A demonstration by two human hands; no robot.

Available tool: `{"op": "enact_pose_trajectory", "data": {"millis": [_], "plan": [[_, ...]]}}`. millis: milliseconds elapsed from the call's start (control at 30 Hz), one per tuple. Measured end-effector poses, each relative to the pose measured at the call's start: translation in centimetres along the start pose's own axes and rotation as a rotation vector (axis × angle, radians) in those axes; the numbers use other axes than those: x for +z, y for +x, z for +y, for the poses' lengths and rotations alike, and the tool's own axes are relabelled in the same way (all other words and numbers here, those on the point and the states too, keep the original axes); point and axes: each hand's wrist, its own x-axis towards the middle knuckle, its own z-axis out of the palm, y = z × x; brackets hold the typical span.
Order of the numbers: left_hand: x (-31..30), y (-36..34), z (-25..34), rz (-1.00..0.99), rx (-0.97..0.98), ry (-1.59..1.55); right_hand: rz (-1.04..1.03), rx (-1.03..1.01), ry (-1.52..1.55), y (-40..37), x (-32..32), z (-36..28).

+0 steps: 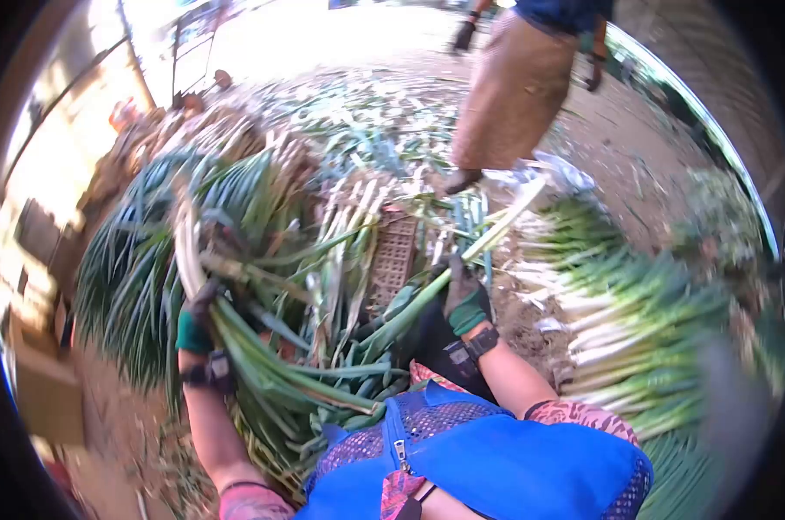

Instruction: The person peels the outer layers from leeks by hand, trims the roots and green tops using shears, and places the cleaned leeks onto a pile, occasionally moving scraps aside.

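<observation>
My left hand [200,314], in a dark glove with a green cuff, is closed around several long green onions [187,247]. Their white ends point up and away, and the leaves trail down toward my lap. On the other side, my right hand [463,302], gloved the same way, grips a single green onion [515,215] whose pale root end slants up to the right. Between my hands lie loose untrimmed green onions [340,230] and a brown plastic crate [395,251] with a grid of holes. Some of the stalks near my left hand are blurred.
To my right runs a long row of cleaned green onions [609,321] with white shafts. At the left is a heap of untrimmed green onions [137,260]. Leaf scraps [349,108] cover the ground ahead. A person in brown trousers [518,91] stands close in front.
</observation>
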Motion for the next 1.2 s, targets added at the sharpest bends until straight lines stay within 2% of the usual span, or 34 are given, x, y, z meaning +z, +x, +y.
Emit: {"op": "enact_pose_trajectory", "data": {"millis": [33,100,133,200,267,367,400,433,500,567,633,700,800,933,1033,1100,1133,1167,1200], "plan": [[1.7,-1.5,0.6,-0.027,0.031,-0.011,0.070,0.041,0.080,0.7,-0.1,1.0],[1.7,-3.1,1.0,-0.086,0.103,-0.062,0.259,-0.132,-0.059,-0.4,0.9,-0.6],[1.7,-4.3,2.0,-0.155,0.130,-0.068,0.207,-0.189,-0.105,2.4,-1.3,3.7],[2.0,-6.5,3.8,-0.251,0.166,-0.035,0.245,-0.178,0.022,1.5,-1.3,1.2],[4.6,-5.3,5.7,-0.232,0.178,0.098,0.250,-0.071,0.208,0.7,-1.8,-2.4],[8.9,-3.7,8.3,-0.164,0.216,0.306,0.344,-0.370,-0.123,1.1,-5.4,-7.1],[10.1,-3.1,9.1,-0.154,0.230,0.370,0.376,-0.262,-0.205,1.0,-6.9,-9.6],[11.1,-2.6,9.9,-0.144,0.244,0.428,0.407,-0.243,-0.012,1.8,-7.9,-11.3],[12.8,-1.8,11.5,-0.126,0.283,0.537,0.497,-0.281,-0.100,3.3,-11.3,-12.5],[14.2,-0.9,13.1,-0.111,0.334,0.638,0.498,-0.408,0.054,2.3,-13.6,-21.3],[15.2,-0.2,14.9,-0.086,0.390,0.734,0.565,-0.546,0.223,2.2,-15.7,-25.7],[15.6,0.2,17.0,-0.049,0.451,0.826,0.483,-0.678,0.321,2.0,-17.9,-28.1],[14.9,0.0,20.3,0.011,0.538,0.941,0.470,-0.734,0.340,1.1,-17.5,-29.3],[12.1,-2.1,23.9,0.031,0.595,1.044,0.374,-0.522,0.556,1.9,-13.9,-24.1],[11.7,-4.8,23.7,-0.105,0.485,1.023,0.335,-0.373,0.368,2.2,-7.7,-18.7],[14.9,-7.4,21.0,-0.240,0.341,0.948,0.156,-0.189,0.503,2.1,-2.4,-14.9],[18.4,-9.0,19.1,-0.309,0.257,0.848,0.096,-0.097,0.469,1.1,0.8,-13.4],[20.6,-9.3,17.5,-0.331,0.244,0.885,0.034,-0.011,0.433,-0.4,3.8,-12.1],[21.0,-8.1,15.4,-0.340,0.206,0.816,-0.091,0.003,0.245,-1.7,5.9,-9.7]]}}
